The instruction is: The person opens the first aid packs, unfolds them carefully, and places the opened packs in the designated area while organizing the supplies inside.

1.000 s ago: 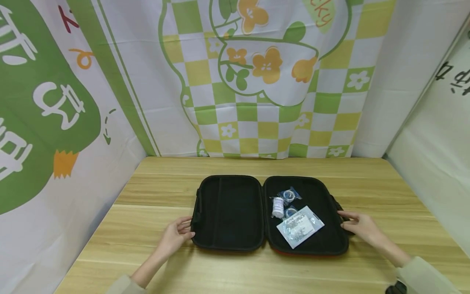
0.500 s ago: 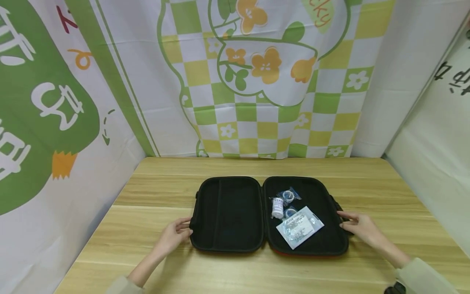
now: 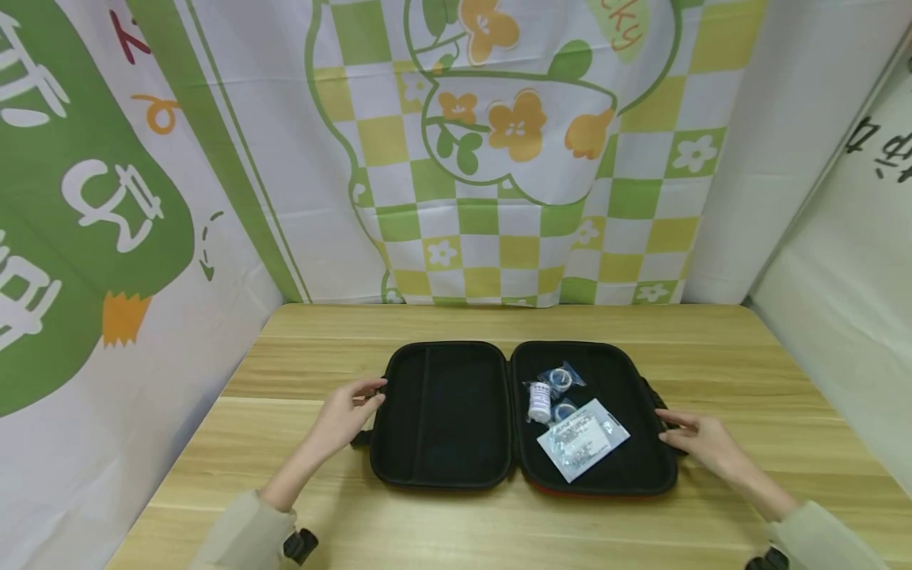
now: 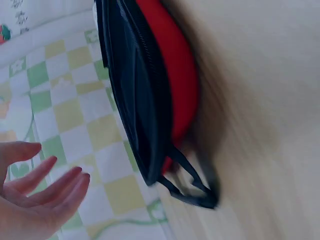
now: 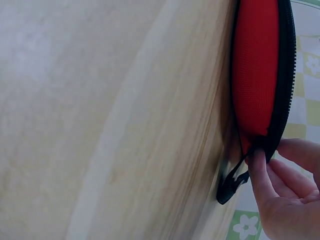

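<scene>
A zip case with black lining (image 3: 466,419) and a red shell (image 4: 177,75) lies unfolded on the table. My left hand (image 3: 345,413) is beside its left edge; in the left wrist view its bent, relaxed fingers hold nothing and stand apart from the case. A black strap handle (image 4: 192,195) sticks out from that edge. My right hand (image 3: 701,445) pinches the case's right rim near the other handle (image 5: 231,186). Inside the right half are a small white bottle (image 3: 539,402), two rings in clear bags, one a white ring (image 3: 560,380), and flat silvery packets (image 3: 584,440).
The wooden table (image 3: 456,530) extends around the case on every side. A patterned cloth (image 3: 520,237) hangs along the back edge, with white cloth walls at left and right.
My left hand has let go of the case's left edge and moved up and away from it. The left handle now juts outward. My right hand stays in place.
</scene>
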A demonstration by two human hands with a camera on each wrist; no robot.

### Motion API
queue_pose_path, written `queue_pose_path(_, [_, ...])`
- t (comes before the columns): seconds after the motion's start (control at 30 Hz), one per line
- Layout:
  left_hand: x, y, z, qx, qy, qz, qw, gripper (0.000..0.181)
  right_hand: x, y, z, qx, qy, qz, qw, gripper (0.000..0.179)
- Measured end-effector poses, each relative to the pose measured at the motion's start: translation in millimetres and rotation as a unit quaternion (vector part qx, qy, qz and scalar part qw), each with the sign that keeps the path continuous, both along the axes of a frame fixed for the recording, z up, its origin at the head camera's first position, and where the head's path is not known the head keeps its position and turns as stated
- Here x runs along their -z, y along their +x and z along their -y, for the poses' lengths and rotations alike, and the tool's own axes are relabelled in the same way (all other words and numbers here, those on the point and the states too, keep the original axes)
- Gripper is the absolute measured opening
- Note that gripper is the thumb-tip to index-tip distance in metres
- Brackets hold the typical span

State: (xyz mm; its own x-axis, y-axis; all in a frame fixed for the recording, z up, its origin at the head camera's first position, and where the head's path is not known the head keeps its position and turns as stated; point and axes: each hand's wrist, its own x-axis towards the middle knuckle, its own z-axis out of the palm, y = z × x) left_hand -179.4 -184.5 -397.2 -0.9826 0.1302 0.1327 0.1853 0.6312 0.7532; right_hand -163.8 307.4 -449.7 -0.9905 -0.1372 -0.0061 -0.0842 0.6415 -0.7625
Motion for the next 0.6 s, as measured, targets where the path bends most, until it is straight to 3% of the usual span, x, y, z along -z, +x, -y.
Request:
queue_pose_path(0.1, [-4.3,-6.3,-16.8,0.056,-0.011,-0.021,0.9981,0.028,-2.4,0.9,2,0.006,0.013,0.008,0.9999,0.043])
queue_pose_path(0.27, [-5.6,-18.2,-44.1,0.141,-0.041,-0.045,0.9881,0.027,-1.9,1.7,2,0.012,0.017,0.008,0.9997,0.042])
queue_pose_path(0.6, [-3.2,-40.8,-93.5,0.232,-0.06,-0.026,0.9705,0.03,-0.6,2.2,3,0.016,0.011,-0.003,0.9998,0.042])
